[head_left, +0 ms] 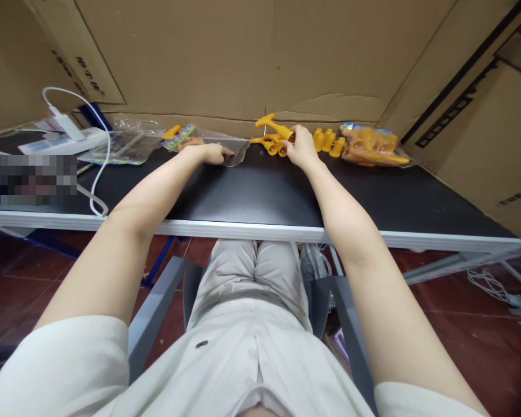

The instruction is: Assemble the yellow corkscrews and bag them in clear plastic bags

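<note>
The right hand has its grip closed on a yellow plastic toy hammer at the far edge of the black worktop, while the left hand lies flat, grip open, on a clear plastic bag; a hasty lift could scatter the loose yellow pieces beside it.

Even indoor light, wide-angle edge distortion

Black table, pale front edge; far left, a white power strip and its cable; then empty clear bags; mid-table a clear bag; yellow toy tools; a row of yellow pieces; a packed toy bag at right.
</note>
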A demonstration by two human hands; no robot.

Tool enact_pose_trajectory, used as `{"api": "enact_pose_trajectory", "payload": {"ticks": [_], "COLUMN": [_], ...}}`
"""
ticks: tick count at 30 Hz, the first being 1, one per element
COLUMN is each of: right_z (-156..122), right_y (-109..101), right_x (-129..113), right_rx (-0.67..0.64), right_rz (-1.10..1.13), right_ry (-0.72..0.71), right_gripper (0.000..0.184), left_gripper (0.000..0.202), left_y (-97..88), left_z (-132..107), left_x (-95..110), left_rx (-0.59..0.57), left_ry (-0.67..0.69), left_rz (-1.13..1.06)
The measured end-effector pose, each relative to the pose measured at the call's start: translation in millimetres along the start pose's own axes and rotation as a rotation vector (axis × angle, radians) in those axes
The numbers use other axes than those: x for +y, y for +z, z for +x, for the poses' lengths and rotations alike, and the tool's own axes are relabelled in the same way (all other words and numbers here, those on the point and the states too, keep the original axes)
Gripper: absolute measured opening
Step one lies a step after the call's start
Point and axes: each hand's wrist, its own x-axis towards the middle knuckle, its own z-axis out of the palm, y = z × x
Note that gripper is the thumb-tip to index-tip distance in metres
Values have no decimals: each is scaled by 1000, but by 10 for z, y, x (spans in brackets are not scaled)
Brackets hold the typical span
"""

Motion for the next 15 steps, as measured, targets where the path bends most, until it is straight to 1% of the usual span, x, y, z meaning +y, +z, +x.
{"api": "enact_pose_trajectory", "payload": {"ticks": [1, 3, 5, 8, 12, 13, 15], "right_z": [-7, -29, -58, -111, -168, -176, -187], "right_y": [-7, -21, -35, -59, -102, -114, -136], "right_x": [-27, -92, -171, -288, -367, -369, -360], "right_rx": [-11, -44, -91, -171, -257, -280, -328], "right_rz": [20, 58, 83, 90, 72, 66, 50], "right_ry": [-26, -82, -120, -124, -105, -102, -93], "right_gripper": [41, 44, 48, 51, 49, 48, 46], "left_gripper": [80, 72, 65, 66, 69, 71, 71], "left_y": [-11, -42, -70, -67, 19, 42, 73], "left_z": [-8, -21, -12, 51, 176, 205, 251], "left_x": [23, 102, 195, 293, 302, 294, 281], "left_rx": [4, 11, 48, 123, 175, 182, 223], "left_ry": [-15, -89, -154, -200, -223, -216, -158], "left_rz": [-21, -58, -67, -106, -161, -165, -199]}}
